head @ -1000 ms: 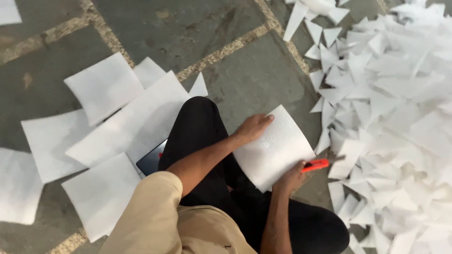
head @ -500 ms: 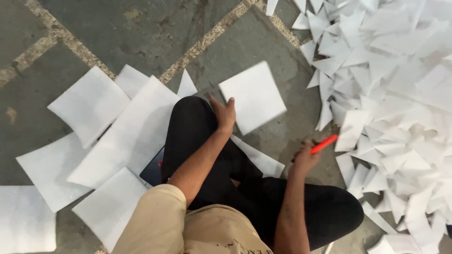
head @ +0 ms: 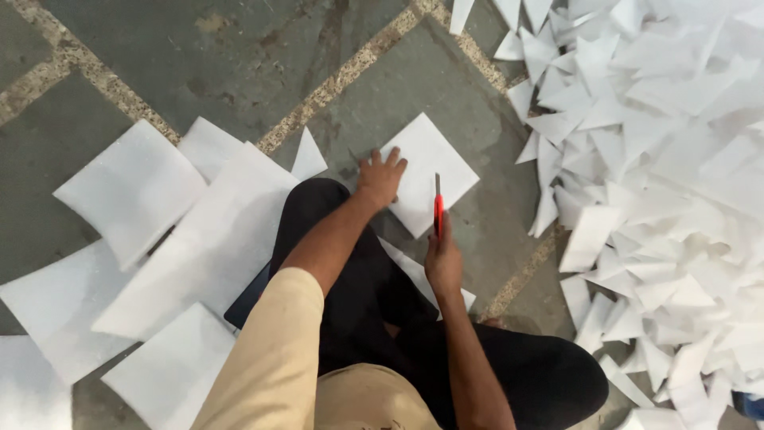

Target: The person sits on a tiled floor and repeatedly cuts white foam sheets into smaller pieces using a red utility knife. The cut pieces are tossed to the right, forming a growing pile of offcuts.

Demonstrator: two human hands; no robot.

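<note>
**Cutter Brought onto the Sheet**

Since the earlier frame, my right hand (head: 442,259) has swung inward from the right, carrying the red-handled utility cutter (head: 438,209) to the square white foam sheet (head: 430,171). The cutter pointed sideways over bare floor before; its blade now points away from me and lies over the sheet's right half. My left hand (head: 379,177) has stayed on the sheet's left edge, though the sheet sits slightly further forward than before.

1. Left hand: open, fingers spread, palm flat, pressing down on the near-left part of the square sheet. It grips nothing.
2. Right hand: closed around the cutter's red handle, thumb side up. The thin blade projects forward past the handle; whether its tip touches the sheet I cannot tell.
3. Work sheet: lies flat on the grey stone-tile floor (head: 239,56), turned diamond-wise, just beyond my black-trousered knee (head: 318,215).
4. A second white sheet (head: 410,271) is partly hidden under my legs, between both forearms.

Surroundings:
- Left of me, several larger white foam sheets (head: 207,239) overlap one another on the floor.
- A dark flat object (head: 247,299) shows beneath their edge, beside my thigh.
- Right of me, a large heap of white triangular offcuts (head: 660,159) covers the floor, near the work sheet but apart from it.
</note>
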